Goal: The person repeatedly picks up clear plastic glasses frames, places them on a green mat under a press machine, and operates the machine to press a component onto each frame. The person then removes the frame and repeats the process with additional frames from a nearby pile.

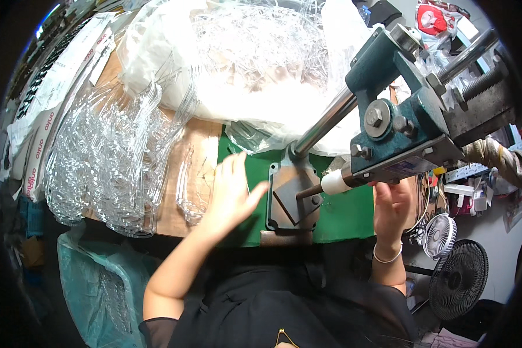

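Observation:
My left hand (232, 188) is over the left edge of a green mat, fingers stretched out and thumb apart, slightly blurred. I see nothing gripped in it. Just right of it stands a dark green hand press (397, 110) with a steel column. Its ram tip, with a white collar (334, 182), points at a grey square plate (296, 197) on the press base (271, 217). My right hand (393, 209), with a white bracelet, is under the right side of the press head. Its fingers are curled, with the tips partly hidden by the press; whatever they hold cannot be made out.
Bundles of clear plastic hangers or loops (107, 162) lie at the left, with a few loose ones (191, 194) nearer my left hand. A big white plastic bag (156, 52) of clear pieces fills the back. A teal bag (78, 278) hangs below left; fans (459, 279) stand right.

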{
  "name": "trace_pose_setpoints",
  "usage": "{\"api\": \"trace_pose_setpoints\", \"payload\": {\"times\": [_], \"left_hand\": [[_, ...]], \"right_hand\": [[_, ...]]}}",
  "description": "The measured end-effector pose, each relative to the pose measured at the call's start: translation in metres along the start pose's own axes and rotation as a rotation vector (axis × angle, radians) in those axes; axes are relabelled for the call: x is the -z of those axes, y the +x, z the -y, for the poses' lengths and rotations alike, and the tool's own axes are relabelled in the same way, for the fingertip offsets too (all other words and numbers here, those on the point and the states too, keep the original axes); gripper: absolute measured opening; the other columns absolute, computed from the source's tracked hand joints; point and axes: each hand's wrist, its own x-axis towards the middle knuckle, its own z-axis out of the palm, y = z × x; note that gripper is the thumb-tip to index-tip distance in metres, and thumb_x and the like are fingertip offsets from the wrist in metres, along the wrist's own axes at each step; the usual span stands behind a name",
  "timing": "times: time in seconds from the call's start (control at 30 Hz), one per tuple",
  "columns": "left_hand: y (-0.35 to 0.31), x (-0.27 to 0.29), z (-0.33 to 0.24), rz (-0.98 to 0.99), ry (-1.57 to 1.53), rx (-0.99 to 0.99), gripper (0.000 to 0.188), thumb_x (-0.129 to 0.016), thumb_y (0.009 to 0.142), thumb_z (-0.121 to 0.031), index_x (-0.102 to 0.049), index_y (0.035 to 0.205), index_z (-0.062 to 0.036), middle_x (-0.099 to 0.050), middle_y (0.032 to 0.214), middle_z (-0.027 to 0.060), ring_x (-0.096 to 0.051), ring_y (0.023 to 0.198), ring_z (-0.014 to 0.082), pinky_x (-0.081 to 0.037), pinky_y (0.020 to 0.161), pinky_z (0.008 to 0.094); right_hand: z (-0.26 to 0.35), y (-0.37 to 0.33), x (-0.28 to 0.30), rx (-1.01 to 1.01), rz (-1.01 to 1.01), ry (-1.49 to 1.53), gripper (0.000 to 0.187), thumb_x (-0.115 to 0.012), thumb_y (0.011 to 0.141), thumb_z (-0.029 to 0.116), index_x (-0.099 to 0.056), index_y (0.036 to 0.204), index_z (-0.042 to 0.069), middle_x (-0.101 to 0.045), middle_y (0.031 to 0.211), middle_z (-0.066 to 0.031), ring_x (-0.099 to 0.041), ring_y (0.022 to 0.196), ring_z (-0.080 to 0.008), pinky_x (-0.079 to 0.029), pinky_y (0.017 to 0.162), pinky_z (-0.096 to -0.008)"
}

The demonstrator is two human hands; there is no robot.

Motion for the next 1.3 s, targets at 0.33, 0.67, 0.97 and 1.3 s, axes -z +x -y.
{"api": "trace_pose_setpoints", "payload": {"times": [0.33, 0.67, 0.97, 1.3], "left_hand": [[0.18, -0.093, 0.094, -0.089, 0.034, 0.325, 0.039, -0.05, 0.079, -0.024, -0.047, 0.114, -0.0056, -0.045, 0.114, 0.0227, -0.041, 0.109, 0.0335, -0.033, 0.092, 0.0404], [0.196, -0.068, 0.091, -0.062, -0.137, 0.253, 0.032, -0.05, 0.08, -0.017, -0.051, 0.112, -0.0129, -0.042, 0.119, 0.0121, -0.043, 0.108, 0.0302, -0.034, 0.092, 0.0419], [0.123, -0.035, 0.014, -0.334, -1.277, 0.546, 0.031, -0.058, 0.078, -0.008, -0.046, 0.103, 0.0049, -0.051, 0.094, 0.012, -0.055, 0.078, 0.0186, -0.047, 0.069, 0.0272], [0.057, -0.024, 0.036, -0.204, 0.355, 0.019, 0.05, -0.052, 0.08, -0.045, -0.057, 0.1, 0.0008, -0.046, 0.114, 0.0249, -0.039, 0.114, 0.0334, -0.027, 0.095, 0.0475]], "right_hand": [[-0.007, -0.022, 0.004, -0.232, 0.001, -0.181, 0.01, -0.053, 0.082, 0.003, -0.052, 0.091, -0.001, -0.059, 0.084, -0.0063, -0.055, 0.076, -0.0104, -0.043, 0.071, -0.0214], [-0.024, -0.027, 0.004, -0.32, 0.103, -0.08, 0.011, -0.056, 0.081, 0.003, -0.057, 0.092, 0.0, -0.058, 0.083, -0.0017, -0.053, 0.074, -0.0066, -0.042, 0.068, -0.0189], [-0.081, -0.052, 0.021, -0.297, 0.204, -0.464, 0.012, -0.058, 0.079, 0.009, -0.059, 0.087, 0.0, -0.059, 0.082, -0.0064, -0.055, 0.072, -0.0109, -0.045, 0.066, -0.0224], [-0.128, -0.062, 0.026, -0.188, 0.101, -0.65, 0.008, -0.06, 0.077, 0.008, -0.058, 0.081, 0.001, -0.057, 0.075, -0.0034, -0.053, 0.065, -0.0091, -0.043, 0.059, -0.0213]]}}
